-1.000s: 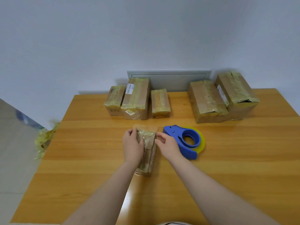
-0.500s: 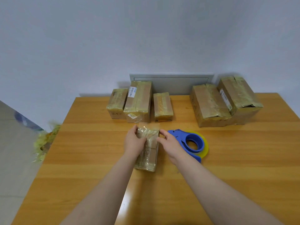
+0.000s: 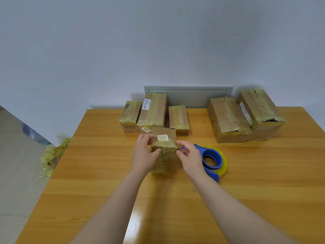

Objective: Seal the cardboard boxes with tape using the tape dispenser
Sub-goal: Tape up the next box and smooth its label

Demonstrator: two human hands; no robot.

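Box (image 3: 164,155): mid-surface, tilted up between both hands.
Left hand (image 3: 143,155): grips the left side.
Right hand (image 3: 190,157): pinches the right edge.
Risk: slip from so light a hold; bump into back boxes (image 3: 153,111) just behind.
Room: dispenser (image 3: 212,158) just right; surface (image 3: 105,173) open toward the near edge.

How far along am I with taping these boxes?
Done, by the look of it: three boxes at the back left and two larger boxes at the back right all wear tape. In hand: left hand and right hand hold a small box tipped up, its body taped, its labelled far end bare cardboard. Left: that end, probably. The tape dispenser lies unheld beside the right hand.
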